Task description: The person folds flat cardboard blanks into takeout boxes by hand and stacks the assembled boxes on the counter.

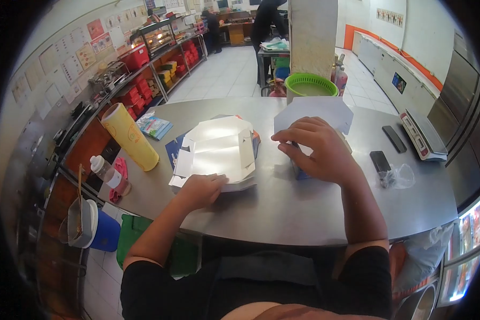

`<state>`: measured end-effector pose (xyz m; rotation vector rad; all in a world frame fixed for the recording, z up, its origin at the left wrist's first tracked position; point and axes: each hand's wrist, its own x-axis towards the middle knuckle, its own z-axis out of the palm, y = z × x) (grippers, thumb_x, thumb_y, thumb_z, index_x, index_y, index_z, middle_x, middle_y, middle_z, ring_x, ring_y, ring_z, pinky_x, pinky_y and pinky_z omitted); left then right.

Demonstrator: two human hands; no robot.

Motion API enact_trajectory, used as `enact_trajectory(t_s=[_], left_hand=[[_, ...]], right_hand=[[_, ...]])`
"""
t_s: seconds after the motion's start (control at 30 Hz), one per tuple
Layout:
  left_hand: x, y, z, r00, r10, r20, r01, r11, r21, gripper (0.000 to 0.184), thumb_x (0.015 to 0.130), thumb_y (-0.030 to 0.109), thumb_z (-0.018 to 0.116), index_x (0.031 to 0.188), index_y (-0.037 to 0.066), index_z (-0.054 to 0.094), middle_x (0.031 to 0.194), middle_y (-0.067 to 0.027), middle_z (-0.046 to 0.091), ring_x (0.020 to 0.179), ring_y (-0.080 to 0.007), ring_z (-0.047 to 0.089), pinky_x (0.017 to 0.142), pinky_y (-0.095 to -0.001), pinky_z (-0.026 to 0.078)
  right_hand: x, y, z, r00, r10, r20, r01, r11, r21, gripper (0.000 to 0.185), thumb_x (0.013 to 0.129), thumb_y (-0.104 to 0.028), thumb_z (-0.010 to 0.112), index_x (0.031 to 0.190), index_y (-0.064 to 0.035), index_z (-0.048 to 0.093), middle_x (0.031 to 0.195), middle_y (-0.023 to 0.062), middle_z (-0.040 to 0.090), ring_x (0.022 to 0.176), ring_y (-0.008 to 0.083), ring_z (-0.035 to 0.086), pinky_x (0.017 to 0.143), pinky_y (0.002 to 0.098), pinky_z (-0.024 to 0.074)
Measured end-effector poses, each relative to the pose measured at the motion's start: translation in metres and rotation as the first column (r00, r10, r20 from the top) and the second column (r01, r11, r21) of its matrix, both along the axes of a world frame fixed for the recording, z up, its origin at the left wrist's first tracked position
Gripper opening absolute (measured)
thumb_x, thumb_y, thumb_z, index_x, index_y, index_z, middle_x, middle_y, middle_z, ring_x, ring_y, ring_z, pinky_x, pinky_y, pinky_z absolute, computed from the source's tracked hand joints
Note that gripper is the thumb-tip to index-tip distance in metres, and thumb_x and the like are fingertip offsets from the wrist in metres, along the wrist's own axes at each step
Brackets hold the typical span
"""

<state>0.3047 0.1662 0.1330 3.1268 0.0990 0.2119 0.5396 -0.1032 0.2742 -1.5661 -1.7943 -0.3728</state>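
A stack of flat cardboard box blanks (218, 152), white inside, lies on the steel table left of centre. My left hand (201, 190) is closed at the stack's near edge, fingers curled over the top blank's front flap. To the right, a partly folded cardboard box (333, 111) has its white lid raised at the back. Over this box hovers my right hand (317, 146), its fingers bent and its thumb apart from them, with nothing visible between. That hand and its shadow hide most of the box's front, where some blue shows.
A yellow roll (129, 137), a spray bottle (109, 175) and a pink cloth (120, 176) stand at the left. On the right are a scale (424, 136), dark handheld items (393, 139) and crumpled clear plastic (399, 177). Beyond the table is a green basket (311, 85); people stand farther back.
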Motion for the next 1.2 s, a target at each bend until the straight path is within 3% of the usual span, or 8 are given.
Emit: enact_trajectory(t_s=[0.4, 0.67, 0.73, 0.8, 0.87, 1.0, 1.07, 1.2], left_hand=[[0.008, -0.006, 0.102, 0.517, 0.332, 0.789, -0.346, 0.924, -0.162, 0.023, 0.097, 0.007, 0.06, 0.118, 0.003, 0.069, 0.099, -0.0202, 0.074, 0.088, -0.0382, 0.073, 0.076, -0.0453, 0.058], [0.081, -0.092, 0.092, 0.705, -0.108, 0.701, 0.245, 0.965, -0.098, 0.053, 0.081, -0.005, 0.074, 0.131, 0.003, 0.062, 0.145, -0.0195, 0.058, 0.127, -0.036, 0.063, 0.1, -0.0417, 0.056], [0.089, -0.088, 0.091, 0.714, -0.022, 0.7, 0.472, 0.754, -0.457, 0.07, 0.086, 0.012, 0.078, 0.148, 0.005, 0.046, 0.153, -0.0167, 0.047, 0.134, -0.0343, 0.056, 0.104, -0.0485, 0.054], [0.101, -0.066, 0.099, 0.687, 0.109, 0.718, 0.712, 0.092, -0.696, 0.081, 0.092, 0.027, 0.074, 0.157, 0.007, 0.03, 0.159, -0.0136, 0.038, 0.141, -0.0353, 0.05, 0.104, -0.0533, 0.055], [0.1, -0.064, 0.127, 0.639, 0.138, 0.756, 0.762, 0.019, -0.648, 0.097, 0.095, 0.074, 0.052, 0.158, 0.004, 0.028, 0.156, -0.0182, 0.043, 0.136, -0.0421, 0.054, 0.091, -0.0587, 0.061], [0.094, -0.049, 0.152, 0.651, 0.258, 0.714, 0.746, -0.041, -0.665, 0.057, 0.104, 0.045, 0.059, 0.138, 0.0, 0.053, 0.118, -0.015, 0.071, 0.105, -0.0256, 0.073, 0.079, -0.0436, 0.063], [0.094, -0.055, 0.158, 0.612, 0.418, 0.671, 0.673, 0.172, -0.72, 0.039, 0.102, 0.032, 0.066, 0.125, 0.001, 0.063, 0.1, -0.0084, 0.074, 0.088, -0.0182, 0.075, 0.063, -0.0304, 0.061], [0.098, -0.049, 0.142, 0.697, 0.22, 0.683, 0.711, -0.091, -0.697, 0.022, 0.093, 0.004, 0.073, 0.115, 0.001, 0.069, 0.108, -0.0136, 0.075, 0.084, -0.0189, 0.075, 0.065, -0.0351, 0.064]], right_hand=[[-0.016, 0.015, -0.002, 0.858, 0.18, -0.481, -0.167, 0.984, 0.07, 0.035, 0.1, -0.029, 0.069, 0.123, -0.0022, 0.069, 0.108, 0.0162, 0.075, 0.096, 0.0249, 0.071, 0.082, 0.0373, 0.0539], [-0.025, 0.071, -0.055, 0.525, 0.38, -0.762, -0.241, 0.925, 0.295, 0.062, 0.107, -0.035, 0.06, 0.154, 0.0002, 0.042, 0.127, 0.0194, 0.066, 0.118, 0.0235, 0.063, 0.098, 0.0409, 0.0532], [-0.009, 0.064, -0.046, 0.582, 0.307, -0.753, -0.164, 0.951, 0.261, 0.057, 0.109, -0.031, 0.057, 0.154, 0.0005, 0.041, 0.123, 0.0182, 0.066, 0.115, 0.0198, 0.063, 0.097, 0.0388, 0.0534], [-0.003, 0.044, -0.029, 0.782, 0.113, -0.613, -0.028, 0.989, 0.147, 0.05, 0.104, -0.009, 0.053, 0.153, -0.0055, 0.047, 0.128, 0.0218, 0.066, 0.114, 0.0296, 0.068, 0.097, 0.0399, 0.0541], [-0.001, 0.037, -0.022, 0.941, 0.035, -0.336, 0.037, 0.978, 0.206, 0.058, 0.096, 0.003, 0.053, 0.152, -0.0093, 0.05, 0.132, 0.0236, 0.065, 0.114, 0.0375, 0.068, 0.098, 0.0418, 0.0543], [0.003, 0.036, -0.015, 0.997, -0.055, 0.061, 0.035, 0.956, 0.292, 0.074, 0.08, 0.012, 0.053, 0.15, -0.0123, 0.053, 0.14, 0.0236, 0.062, 0.121, 0.0405, 0.065, 0.104, 0.0419, 0.0528], [0.012, 0.038, -0.021, 0.999, 0.053, 0.005, -0.051, 0.937, 0.347, 0.068, 0.084, 0.011, 0.054, 0.148, -0.0095, 0.054, 0.141, 0.0248, 0.061, 0.125, 0.0391, 0.064, 0.106, 0.043, 0.0517], [0.007, 0.035, -0.03, 0.923, 0.297, -0.243, -0.152, 0.864, 0.479, 0.051, 0.098, 0.003, 0.054, 0.148, -0.0044, 0.049, 0.138, 0.0268, 0.062, 0.13, 0.0367, 0.062, 0.108, 0.045, 0.0497]])
